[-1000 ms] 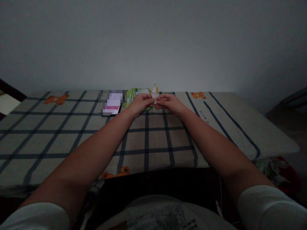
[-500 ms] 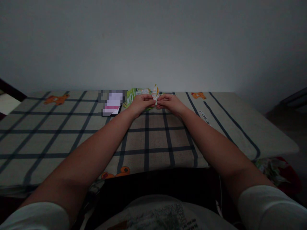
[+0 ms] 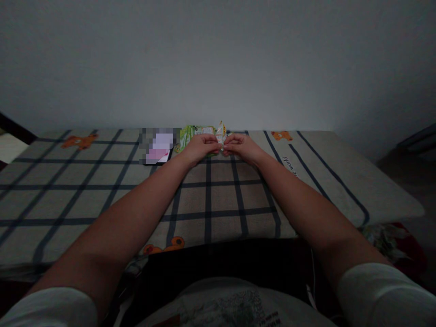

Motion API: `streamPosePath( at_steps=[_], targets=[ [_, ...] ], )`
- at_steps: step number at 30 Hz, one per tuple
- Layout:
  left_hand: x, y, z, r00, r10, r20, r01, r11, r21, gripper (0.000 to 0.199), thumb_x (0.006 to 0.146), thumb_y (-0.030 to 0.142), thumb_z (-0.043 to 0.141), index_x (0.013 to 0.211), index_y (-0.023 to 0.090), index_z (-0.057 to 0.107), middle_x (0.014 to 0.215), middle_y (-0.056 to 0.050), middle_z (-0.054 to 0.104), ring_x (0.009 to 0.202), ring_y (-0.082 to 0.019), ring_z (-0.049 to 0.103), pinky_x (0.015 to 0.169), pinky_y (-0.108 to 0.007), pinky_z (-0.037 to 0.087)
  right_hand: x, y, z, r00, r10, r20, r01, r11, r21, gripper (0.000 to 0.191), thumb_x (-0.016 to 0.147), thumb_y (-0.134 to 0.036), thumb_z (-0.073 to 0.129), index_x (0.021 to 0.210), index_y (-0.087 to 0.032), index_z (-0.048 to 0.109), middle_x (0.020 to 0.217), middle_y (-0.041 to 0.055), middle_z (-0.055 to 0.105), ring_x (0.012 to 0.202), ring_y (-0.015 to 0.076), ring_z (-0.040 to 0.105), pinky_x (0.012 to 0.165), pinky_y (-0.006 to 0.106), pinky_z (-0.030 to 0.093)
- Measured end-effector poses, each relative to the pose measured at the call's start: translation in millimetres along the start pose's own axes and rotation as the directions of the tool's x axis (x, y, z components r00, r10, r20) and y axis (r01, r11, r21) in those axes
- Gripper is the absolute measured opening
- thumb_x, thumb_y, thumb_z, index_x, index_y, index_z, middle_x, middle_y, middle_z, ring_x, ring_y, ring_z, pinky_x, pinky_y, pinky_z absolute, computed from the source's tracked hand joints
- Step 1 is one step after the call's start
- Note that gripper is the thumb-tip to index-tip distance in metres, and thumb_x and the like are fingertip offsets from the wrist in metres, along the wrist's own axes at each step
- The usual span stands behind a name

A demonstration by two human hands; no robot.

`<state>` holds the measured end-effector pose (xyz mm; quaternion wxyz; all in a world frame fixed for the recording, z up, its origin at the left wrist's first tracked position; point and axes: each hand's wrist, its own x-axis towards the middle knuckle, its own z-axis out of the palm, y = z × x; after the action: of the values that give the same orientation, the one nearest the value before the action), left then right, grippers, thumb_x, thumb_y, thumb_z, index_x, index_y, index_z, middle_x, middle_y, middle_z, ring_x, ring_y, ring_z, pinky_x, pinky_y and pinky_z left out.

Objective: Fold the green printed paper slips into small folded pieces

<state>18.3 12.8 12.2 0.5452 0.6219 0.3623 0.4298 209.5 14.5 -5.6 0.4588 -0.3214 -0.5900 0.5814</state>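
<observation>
A small white and yellow wrapper (image 3: 221, 130) stands upright between my two hands at the middle of the table. My left hand (image 3: 201, 147) pinches its lower left edge between thumb and fingers. From the other side, my right hand (image 3: 241, 146) grips the wrapper's lower end, fingertips close to those of the left. Behind the left hand lies a green packet (image 3: 188, 135), partly covered by that hand. What the wrapper contains cannot be made out.
A phone (image 3: 160, 147) with a lit, partly blurred screen lies left of the green packet. The checked tablecloth (image 3: 225, 195) with bear prints covers the table, which meets a grey wall (image 3: 218, 63). A red container (image 3: 405, 250) stands low at the right.
The wrapper has tilted and shifted very slightly between my fingertips. Both hands keep nearly the same place.
</observation>
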Motion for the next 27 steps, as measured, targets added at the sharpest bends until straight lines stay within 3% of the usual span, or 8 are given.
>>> streamPosePath(
  at_steps=[9,20,27],
  targets=[
    [1.5,-3.5,-1.1,1.000,0.019,-0.007,-0.018,0.998,0.061,0.022,0.060,0.028,0.082,0.070,0.015,0.066,0.066,-0.001,0.066,0.059,-0.010,0.059,0.063,-0.026,0.046,-0.4,-0.3,-0.4,1.000,0.012,0.004,-0.011,0.999,-0.043,0.039,0.059,-0.036,0.089,0.078,-0.019,0.060,0.071,-0.0026,0.071,0.064,0.0101,0.066,0.066,0.024,0.055],
    [0.4,-3.3,0.4,0.999,-0.020,-0.030,0.020,1.000,0.012,0.025,0.063,0.033,0.083,0.069,0.015,0.068,0.070,-0.003,0.067,0.064,-0.013,0.064,0.077,-0.034,0.054,-1.0,-4.7,-0.1,1.000,-0.013,-0.009,0.012,0.984,-0.176,0.026,0.068,-0.025,0.082,0.078,-0.020,0.059,0.070,-0.0020,0.068,0.065,0.0113,0.063,0.067,0.026,0.053],
    [0.6,-7.1,3.3,0.996,0.028,-0.082,-0.019,0.993,0.116,0.036,0.062,0.047,0.085,0.068,0.015,0.069,0.066,-0.003,0.066,0.062,-0.013,0.061,0.066,-0.029,0.051,0.1,-1.4,1.5,0.998,-0.063,0.012,0.064,0.980,-0.189,0.022,0.070,-0.024,0.080,0.080,-0.019,0.061,0.074,-0.0002,0.069,0.068,0.0123,0.065,0.068,0.026,0.053]
  ],
)
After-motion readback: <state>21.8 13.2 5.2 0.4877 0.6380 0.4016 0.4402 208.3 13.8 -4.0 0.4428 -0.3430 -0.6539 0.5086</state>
